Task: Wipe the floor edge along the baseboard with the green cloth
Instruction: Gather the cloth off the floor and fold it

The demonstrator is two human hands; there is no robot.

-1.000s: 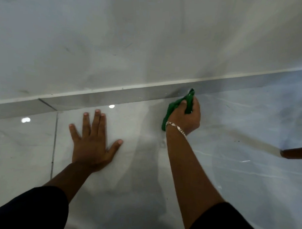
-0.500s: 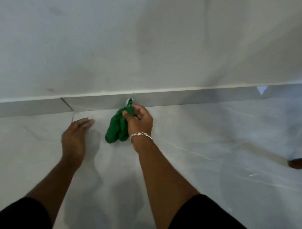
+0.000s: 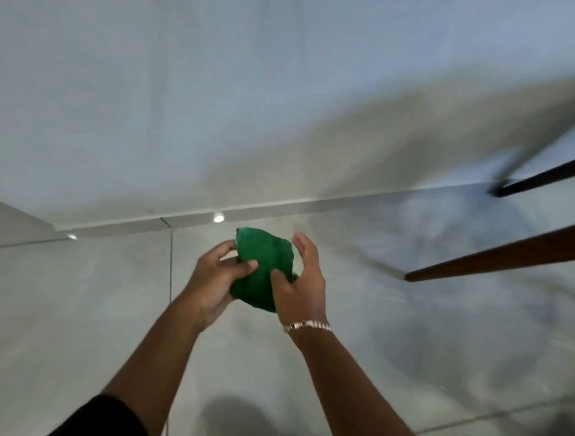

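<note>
The green cloth is bunched between both hands, lifted off the glossy pale floor. My left hand grips its left side with the thumb pressed on top. My right hand, with a silver bracelet at the wrist, holds its right side, thumb on the cloth and fingers partly spread. The grey baseboard runs across behind the hands, where the floor meets the white wall. The picture is blurred by motion.
Two dark wooden furniture legs slant in from the right, one nearer and one close to the baseboard. A tile joint runs toward me on the left. A wall corner shows at far left.
My left hand lifted off the floor and joined the right on the cloth. The cloth rose from the floor edge, and the view pulled back and up, showing the furniture legs.
</note>
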